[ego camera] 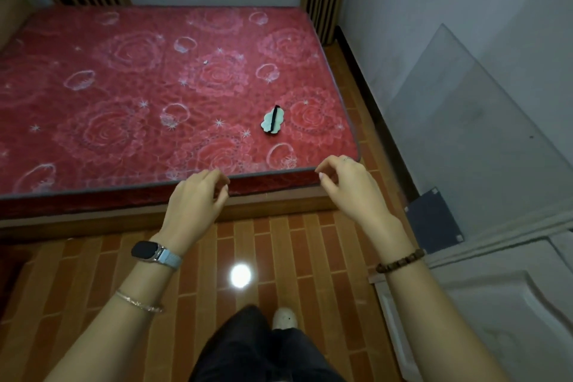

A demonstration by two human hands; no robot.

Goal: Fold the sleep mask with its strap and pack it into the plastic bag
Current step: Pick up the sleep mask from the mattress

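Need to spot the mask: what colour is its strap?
Black strap across the pale mint mask; the head view shows it.

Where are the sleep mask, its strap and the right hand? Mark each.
sleep mask [266,125], head view, pale fabric beside strap.
strap [274,118], head view, black band's middle.
right hand [347,184], head view, back of hand.

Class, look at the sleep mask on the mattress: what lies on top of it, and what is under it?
A black strap lies across the sleep mask. The red mattress is beneath; the mask's underside is hidden.
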